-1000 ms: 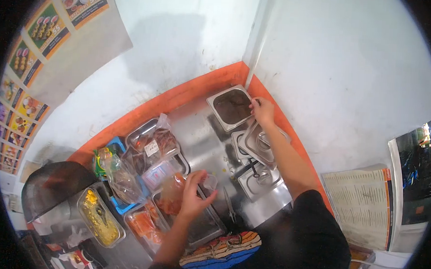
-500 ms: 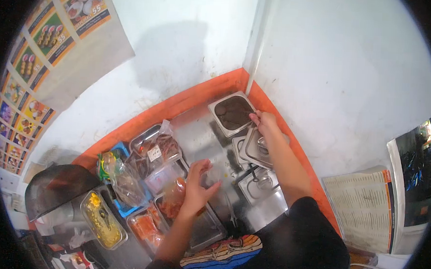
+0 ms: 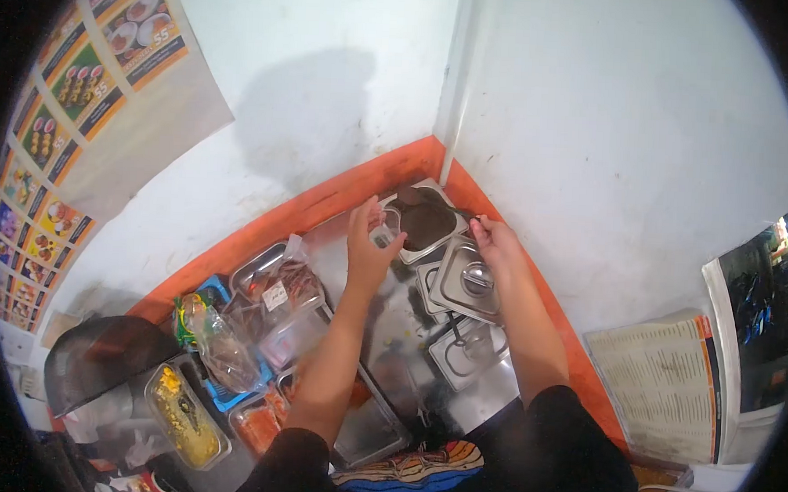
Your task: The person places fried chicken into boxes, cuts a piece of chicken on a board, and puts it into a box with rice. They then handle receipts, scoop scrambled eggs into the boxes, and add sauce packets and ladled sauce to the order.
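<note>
In the head view, my left hand (image 3: pixel 367 249) is curled around a small clear plastic cup (image 3: pixel 385 231), holding it at the left rim of a square steel pan (image 3: pixel 422 258). Dark brown sauce (image 3: pixel 430 226) fills much of that pan. My right hand (image 3: pixel 496 243) is at the pan's right edge, its fingers pinched on the thin handle of what looks like a ladle; the sauce and its coating hide most of the ladle's bowl. Just below my right hand rests a steel lid (image 3: pixel 463 280) with a round knob, tilted over another small pan.
Another lidded pan (image 3: pixel 468 355) with a utensil handle sticking out sits nearer me. To the left are bagged food (image 3: pixel 291 285), a blue basket (image 3: pixel 229 395), a tray of yellow food (image 3: pixel 184 417) and a steel tray (image 3: pixel 372 438). Orange-trimmed walls (image 3: pixel 492 206) meet behind the sauce pan.
My left hand has moved up and away from me, bringing the clear cup from over the counter to the sauce pan. A brown-coated shape now shows near the pan's far left corner.
</note>
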{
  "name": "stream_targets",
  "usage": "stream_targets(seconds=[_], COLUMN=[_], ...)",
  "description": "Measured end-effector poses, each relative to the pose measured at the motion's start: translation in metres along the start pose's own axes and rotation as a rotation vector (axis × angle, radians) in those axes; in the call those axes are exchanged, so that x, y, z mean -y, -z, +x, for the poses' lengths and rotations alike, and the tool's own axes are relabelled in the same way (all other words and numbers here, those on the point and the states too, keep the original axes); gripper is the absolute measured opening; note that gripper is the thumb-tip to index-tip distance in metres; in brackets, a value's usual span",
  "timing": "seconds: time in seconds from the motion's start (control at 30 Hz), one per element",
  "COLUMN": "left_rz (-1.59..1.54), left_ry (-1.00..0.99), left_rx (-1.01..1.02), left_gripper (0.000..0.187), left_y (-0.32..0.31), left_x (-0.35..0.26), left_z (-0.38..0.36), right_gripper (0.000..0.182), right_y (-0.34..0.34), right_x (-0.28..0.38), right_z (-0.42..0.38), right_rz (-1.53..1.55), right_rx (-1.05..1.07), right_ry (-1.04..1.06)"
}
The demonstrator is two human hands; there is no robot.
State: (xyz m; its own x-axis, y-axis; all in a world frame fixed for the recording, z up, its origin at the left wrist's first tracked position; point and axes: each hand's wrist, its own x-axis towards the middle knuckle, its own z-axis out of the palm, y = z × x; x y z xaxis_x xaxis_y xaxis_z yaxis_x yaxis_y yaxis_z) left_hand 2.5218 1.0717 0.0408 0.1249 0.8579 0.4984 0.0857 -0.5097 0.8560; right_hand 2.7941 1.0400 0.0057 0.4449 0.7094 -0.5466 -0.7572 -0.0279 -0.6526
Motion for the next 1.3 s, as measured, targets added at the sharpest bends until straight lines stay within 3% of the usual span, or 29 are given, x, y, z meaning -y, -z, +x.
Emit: stream_targets(seconds=[0.3, 0.9, 1.2, 1.3], left_rz=[0.066, 0.111, 0.064, 0.080], left_ry=[0.044, 0.076, 0.050, 0.055], left_rx=[0.011, 0.014, -0.006, 0.004], left_gripper=[0.079, 0.082, 0.080, 0.081], left_y=[-0.034, -0.054, -0.057, -0.056], left_x=[0.029, 0.033, 0.031, 0.029], left_z=[0.021, 0.026, 0.028, 0.029], right_gripper=[0.016, 0.018, 0.017, 0.019], right_y=[-0.024, -0.020, -0.015, -0.015], right_x=[0.039, 0.027, 0.015, 0.015], right_z=[-0.060, -0.104, -0.109, -0.105], right_rz=[-0.152, -0.530, -0.678, -0.654], right_rx=[0.100, 0.295, 0.337, 0.329], right_ry=[0.175, 0.679, 0.817, 0.779])
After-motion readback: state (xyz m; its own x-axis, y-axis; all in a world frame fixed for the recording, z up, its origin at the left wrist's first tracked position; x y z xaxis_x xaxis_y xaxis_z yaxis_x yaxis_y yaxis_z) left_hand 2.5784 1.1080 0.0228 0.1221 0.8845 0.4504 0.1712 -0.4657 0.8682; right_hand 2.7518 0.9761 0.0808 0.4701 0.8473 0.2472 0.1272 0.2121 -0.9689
